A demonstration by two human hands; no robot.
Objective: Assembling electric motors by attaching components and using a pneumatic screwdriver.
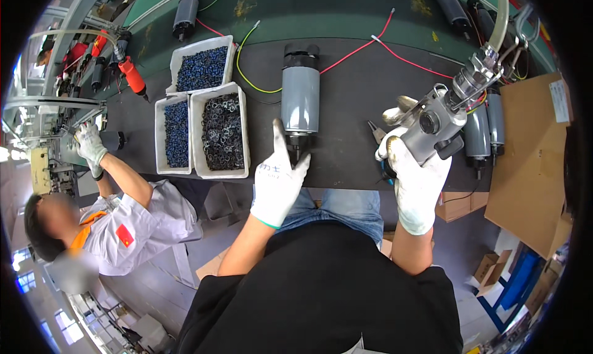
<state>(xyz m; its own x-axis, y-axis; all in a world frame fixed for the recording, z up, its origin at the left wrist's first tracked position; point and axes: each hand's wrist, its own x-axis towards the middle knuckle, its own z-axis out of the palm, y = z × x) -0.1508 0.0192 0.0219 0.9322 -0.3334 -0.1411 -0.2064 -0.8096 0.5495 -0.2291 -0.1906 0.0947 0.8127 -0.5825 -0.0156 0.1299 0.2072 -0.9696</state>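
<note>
My left hand [278, 181], in a white glove, rests on the near end of a grey cylindrical motor [300, 97] that lies on the dark bench mat [352, 107]; the thumb points up beside the motor's shaft end. My right hand [415, 181], also gloved, grips a grey pneumatic tool [435, 125] hanging from a hose [500, 14] at the right. Red wires [377, 39] and a yellow-green wire [244, 57] trail from the motor across the mat. Whether the left hand grips the shaft is unclear.
Three white bins [204, 125] of small blue and dark ring parts stand left of the motor. Further grey motors [485, 128] stand at the right, a cardboard sheet [534, 156] beyond them. A co-worker [117, 218] in a grey jacket works at the left.
</note>
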